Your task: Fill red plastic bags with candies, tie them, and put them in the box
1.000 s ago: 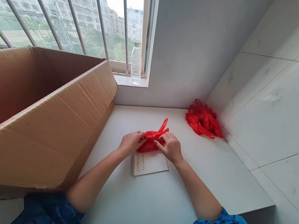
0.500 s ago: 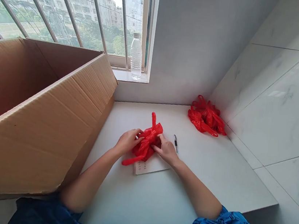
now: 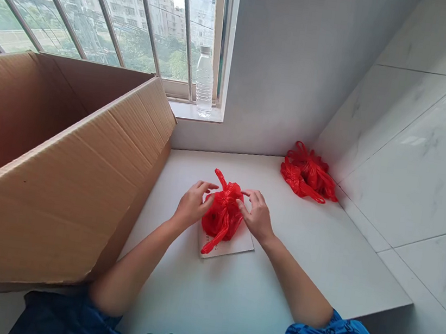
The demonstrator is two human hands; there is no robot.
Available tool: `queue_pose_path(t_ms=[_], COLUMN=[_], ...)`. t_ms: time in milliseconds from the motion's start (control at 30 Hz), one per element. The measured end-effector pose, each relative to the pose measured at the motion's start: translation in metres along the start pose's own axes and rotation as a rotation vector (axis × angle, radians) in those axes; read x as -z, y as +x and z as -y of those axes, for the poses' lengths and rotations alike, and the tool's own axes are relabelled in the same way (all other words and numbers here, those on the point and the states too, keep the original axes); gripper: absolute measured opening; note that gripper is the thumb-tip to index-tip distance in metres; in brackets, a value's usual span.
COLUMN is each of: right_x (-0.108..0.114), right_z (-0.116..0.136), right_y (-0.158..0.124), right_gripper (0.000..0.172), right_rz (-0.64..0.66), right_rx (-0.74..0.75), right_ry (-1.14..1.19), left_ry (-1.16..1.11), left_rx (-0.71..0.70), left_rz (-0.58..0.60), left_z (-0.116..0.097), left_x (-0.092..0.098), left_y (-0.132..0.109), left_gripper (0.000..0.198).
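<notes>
A crumpled red plastic bag (image 3: 222,214) sits between my hands on the white counter (image 3: 231,294), over a white printed sheet (image 3: 233,243). My left hand (image 3: 192,205) pinches the bag's left side with curled fingers. From the right, my right hand (image 3: 257,213) grips the bag's other side. One red handle sticks up at the back and another trails down over the sheet.
A large open cardboard box (image 3: 54,167) fills the left side. A pile of red plastic bags (image 3: 308,175) lies in the far right corner by the tiled wall. A clear water bottle (image 3: 204,81) stands on the windowsill.
Both hands have kept working the red bag, gathering it into a rounder bundle. A handle now hangs toward me. The pen seen half a second ago is hidden behind my right hand.
</notes>
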State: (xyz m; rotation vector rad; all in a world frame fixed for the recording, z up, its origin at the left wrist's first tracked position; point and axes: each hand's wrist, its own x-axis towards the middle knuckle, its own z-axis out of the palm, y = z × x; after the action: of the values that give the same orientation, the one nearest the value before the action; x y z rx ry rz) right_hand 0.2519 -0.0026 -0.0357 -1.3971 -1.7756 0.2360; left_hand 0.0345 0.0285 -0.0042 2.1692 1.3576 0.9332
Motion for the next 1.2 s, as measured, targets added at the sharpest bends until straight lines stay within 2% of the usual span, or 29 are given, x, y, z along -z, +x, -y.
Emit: queue_pose_path(t_ms=[100,200,267,367,567,1000,1067,1100,1200], right_x=[-0.026,-0.050,-0.059,-0.061,-0.060,-0.056,-0.051,-0.046,-0.035], right_z=[0.001,-0.003,-0.006,-0.009,-0.009,-0.002,-0.003,-0.004,-0.007], right_y=[-0.006,-0.010,-0.013,-0.015,-0.016,-0.015,-0.013,-0.010,-0.002], right_gripper=[0.058,0.062,0.063,0.064,0.063,0.065,0.064,0.062,0.058], right_rz=[0.101,0.171,0.187,0.190,0.169,0.215,0.211,0.195,0.053], right_rx=[0.071,0.024,-0.007,-0.010,0.010,-0.014,-0.026,-0.036,-0.064], right_ry=[-0.032,-0.118,-0.188,-0.255,-0.282,-0.331,-0.282,-0.252,-0.198], left_ry=[0.104,0.219,0.281,0.333,0.386,0.388,0.337,0.297,0.177], left_rx=[-0.143,-0.132,-0.103,-0.109,-0.106,-0.097,-0.101,-0.093,-0.055], left_rz=[0.061,0.181,0.226,0.229,0.235,0.244,0.215,0.164,-0.080], left_z=[-0.003,0.009,0.018,0.025,0.025,0.029,0.027,0.026,0.018], left_x=[-0.024,-0.044,-0.052,-0.056,-0.057,-0.059,-0.054,-0.050,-0.041], left_y=[-0.005,-0.009,-0.010,-0.010,-0.011,-0.010,-0.010,-0.009,-0.006], left_gripper=[0.042,0.054,0.057,0.057,0.057,0.056,0.055,0.053,0.050])
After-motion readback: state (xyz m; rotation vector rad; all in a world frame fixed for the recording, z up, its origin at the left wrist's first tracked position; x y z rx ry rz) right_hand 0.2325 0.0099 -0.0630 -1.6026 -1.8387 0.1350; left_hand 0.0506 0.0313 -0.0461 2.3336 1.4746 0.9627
